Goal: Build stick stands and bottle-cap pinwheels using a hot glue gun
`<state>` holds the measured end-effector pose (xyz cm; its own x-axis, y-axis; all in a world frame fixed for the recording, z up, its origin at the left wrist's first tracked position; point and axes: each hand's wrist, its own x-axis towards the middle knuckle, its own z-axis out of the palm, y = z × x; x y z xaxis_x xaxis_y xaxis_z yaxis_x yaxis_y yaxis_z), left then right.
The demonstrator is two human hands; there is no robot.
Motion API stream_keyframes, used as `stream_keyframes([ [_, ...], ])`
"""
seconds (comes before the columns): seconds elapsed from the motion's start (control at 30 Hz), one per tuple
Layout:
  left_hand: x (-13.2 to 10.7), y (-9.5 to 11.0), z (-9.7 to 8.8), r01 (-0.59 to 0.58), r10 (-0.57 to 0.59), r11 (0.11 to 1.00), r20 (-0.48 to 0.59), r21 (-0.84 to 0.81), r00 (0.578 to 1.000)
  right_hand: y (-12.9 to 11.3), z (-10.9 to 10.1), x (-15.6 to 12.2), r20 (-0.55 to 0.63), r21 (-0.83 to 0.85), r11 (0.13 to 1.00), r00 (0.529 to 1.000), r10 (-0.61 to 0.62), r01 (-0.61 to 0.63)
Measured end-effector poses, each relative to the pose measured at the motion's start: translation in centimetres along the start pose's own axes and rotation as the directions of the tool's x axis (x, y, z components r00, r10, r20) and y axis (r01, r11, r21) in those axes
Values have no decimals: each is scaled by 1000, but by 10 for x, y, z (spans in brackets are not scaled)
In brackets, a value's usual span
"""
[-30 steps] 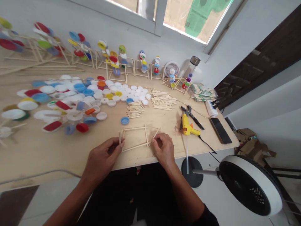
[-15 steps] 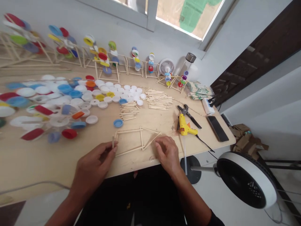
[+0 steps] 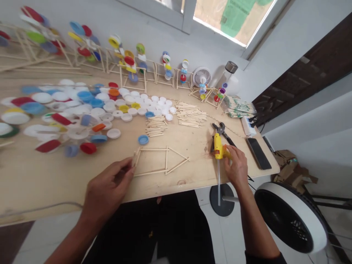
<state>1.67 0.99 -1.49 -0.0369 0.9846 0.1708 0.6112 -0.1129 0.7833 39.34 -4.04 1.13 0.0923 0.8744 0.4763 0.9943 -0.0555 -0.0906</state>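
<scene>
A flat frame of thin wooden sticks (image 3: pixel 166 160) lies near the table's front edge, square on the left with a triangular point on the right. My left hand (image 3: pixel 108 189) pinches its left end, where a short stick stands up between thumb and fingers. Further right, my right hand (image 3: pixel 237 167) is closed around the handle of a yellow glue gun (image 3: pixel 217 146), which rests on the table with a clear glue stick hanging out of its back. Just behind the glue gun lie dark-handled pliers (image 3: pixel 221 129).
Bottle caps (image 3: pixel 90 102) in many colours cover the left side, near a capped wheel (image 3: pixel 78 134). Cut sticks (image 3: pixel 191 114) lie in piles mid-table. Stick stands with cap wheels line the wall. A phone (image 3: pixel 258 153) and power strip (image 3: pixel 248 126) sit right; a floor fan (image 3: pixel 288 216) stands beyond.
My right hand has left the frame's pointed end, moved right and taken hold of the glue gun's handle. My left hand still holds the frame's left end. The view has shifted slightly.
</scene>
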Motion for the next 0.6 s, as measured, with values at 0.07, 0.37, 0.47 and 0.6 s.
stream_keyframes([
  [0.07, -3, 0, -1, -6, 6, 1000, -9, -9, 1000, 7, 3, 0, 41, -28, 1000, 999, -13, 14],
  [0.37, 2, 5, 0, -7, 7, 997, 5, 81, 1000, 18, 16, 2, 99, -45, 997, 993, -62, 67],
  [0.47, 3, 6, -2, 13, -14, 997, 18, 81, 1000, 19, 18, 2, 98, -44, 997, 993, -63, 67],
  [0.6, 2, 4, -2, 21, -23, 997, 19, 77, 1000, 20, 18, 4, 112, -44, 997, 992, -61, 66],
])
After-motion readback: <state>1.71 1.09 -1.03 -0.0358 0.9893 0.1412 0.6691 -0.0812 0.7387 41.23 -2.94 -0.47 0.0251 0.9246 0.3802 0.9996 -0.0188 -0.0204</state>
